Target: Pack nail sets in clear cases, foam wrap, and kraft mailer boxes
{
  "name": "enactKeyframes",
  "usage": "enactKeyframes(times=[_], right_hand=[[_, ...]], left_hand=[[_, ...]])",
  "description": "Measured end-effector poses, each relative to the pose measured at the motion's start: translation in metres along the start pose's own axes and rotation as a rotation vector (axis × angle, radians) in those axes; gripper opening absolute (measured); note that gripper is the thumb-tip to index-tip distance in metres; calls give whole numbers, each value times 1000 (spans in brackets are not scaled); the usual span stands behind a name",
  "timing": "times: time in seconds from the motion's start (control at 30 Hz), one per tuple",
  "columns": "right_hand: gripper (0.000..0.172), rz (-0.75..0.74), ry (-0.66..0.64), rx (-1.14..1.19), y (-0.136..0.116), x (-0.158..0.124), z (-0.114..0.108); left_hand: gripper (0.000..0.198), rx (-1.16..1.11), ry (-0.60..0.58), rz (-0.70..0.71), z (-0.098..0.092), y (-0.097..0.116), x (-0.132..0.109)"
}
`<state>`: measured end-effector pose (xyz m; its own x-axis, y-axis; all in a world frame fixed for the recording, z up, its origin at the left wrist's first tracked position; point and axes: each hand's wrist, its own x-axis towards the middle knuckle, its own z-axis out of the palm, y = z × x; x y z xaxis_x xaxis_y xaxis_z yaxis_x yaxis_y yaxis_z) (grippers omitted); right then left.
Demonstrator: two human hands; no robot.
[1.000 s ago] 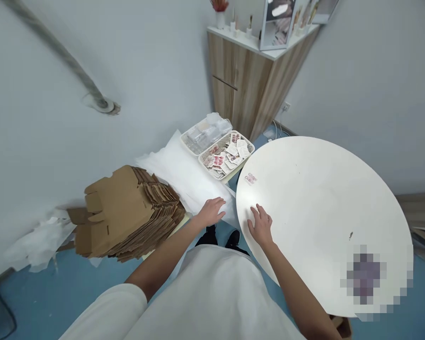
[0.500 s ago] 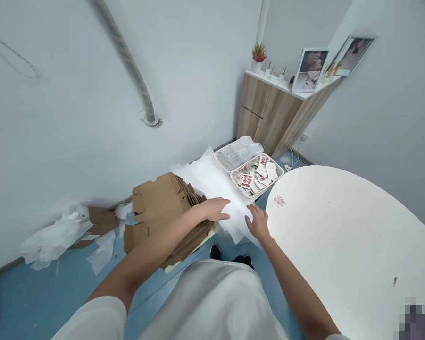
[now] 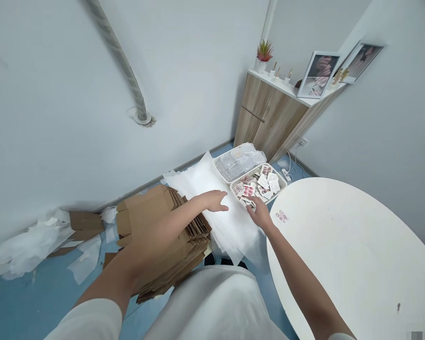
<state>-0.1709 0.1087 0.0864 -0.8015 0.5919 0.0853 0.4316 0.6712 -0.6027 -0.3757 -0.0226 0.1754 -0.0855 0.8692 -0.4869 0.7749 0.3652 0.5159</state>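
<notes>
My left hand [image 3: 215, 200] hovers over a stack of thin white sheets [image 3: 194, 179], thumb apart from the fingers and nothing in it. To its right, my right hand [image 3: 260, 213] reaches to the near edge of a white basket [image 3: 282, 188] full of small cards. Its fingers are parted at the rim; whether they touch a card I cannot make out. Press-on nails in pink and red show on some cards [image 3: 248, 190]. Behind stands a second white basket [image 3: 217, 172] with clear plastic packs [image 3: 237, 159].
Flattened cardboard boxes [image 3: 146, 208] are piled at my left. Crumpled white wrapping [image 3: 31, 241] lies by the wall. A round white table [image 3: 346, 245] with a small nail card [image 3: 282, 216] stands on the right. A wooden cabinet [image 3: 269, 106] occupies the corner.
My right hand has moved forward from over the white sheets to the basket of cards. My left hand remains above the sheets. The view has shifted slightly.
</notes>
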Motion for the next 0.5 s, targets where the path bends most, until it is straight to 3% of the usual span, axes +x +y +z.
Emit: enactKeyframes(times=[0.17,0.3,0.4,0.5], right_hand=[[43,60,18,177,23,66,2],[50,267,64,453,39,109,11],[56,418,63,717,47,127,19],[59,483,65,840,50,137,25]], left_hand=[[60,-378,156,16,-5,-4,72],[57,-733,313,-88,0,-3,146],[61,-758,454,-140,5,-5,186],[64,-693,538,-144,8,-10,208]])
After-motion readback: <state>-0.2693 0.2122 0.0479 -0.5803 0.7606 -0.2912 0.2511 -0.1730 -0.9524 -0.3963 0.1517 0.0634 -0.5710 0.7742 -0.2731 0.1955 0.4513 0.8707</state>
